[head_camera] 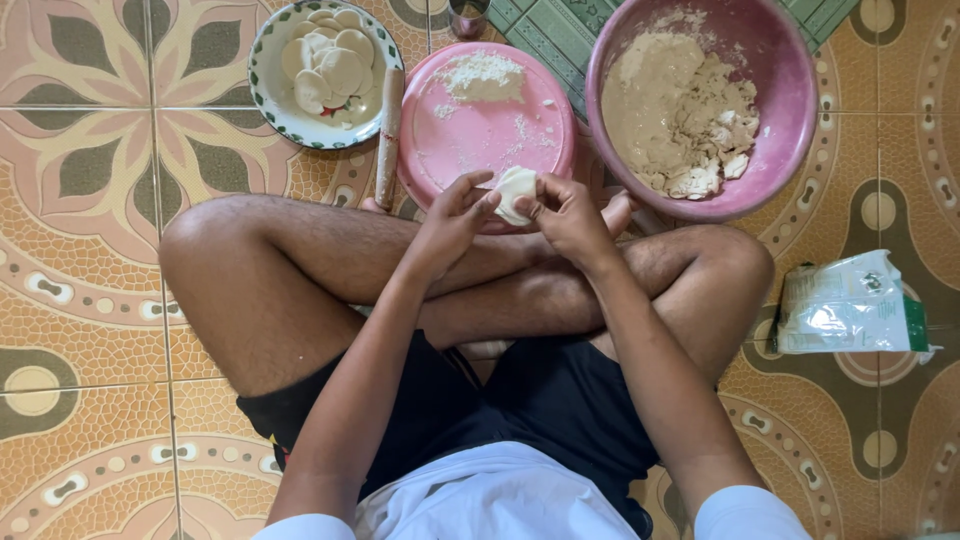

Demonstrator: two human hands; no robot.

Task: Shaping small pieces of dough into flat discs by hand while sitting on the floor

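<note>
View from above of a person sitting cross-legged on a patterned tile floor [90, 330], wearing dark shorts and a white shirt, bare knees spread to either side. Both forearms reach forward over the crossed legs. The left hand [450, 222] and the right hand [572, 215] meet just above the shins, and together they hold a small pale piece of dough [515, 192]. The fingers [478, 196] of the left hand are curled closed and pinch the dough's left edge; the right hand's fingers [540, 200] are likewise closed on its right edge. The dough sits between the two hands, over the near rim of a round pink board [470, 150] dusted with white flour, with a small heap of flour at its far side.

To the person's right, lying on the floor beside the knee, is a white plastic bag [850, 305] with green print. Just left of the pink board a wooden rolling pin [388, 135] lies lengthwise. Beyond it, farther left, a white patterned plate [268, 85] holds a stack of flat round dough discs [328, 60]. Farther right, touching the board, a large pink bowl [790, 140] contains beige filling, smooth on one side and crumbly on the other. A metal cup [468, 15] shows at the top edge
</note>
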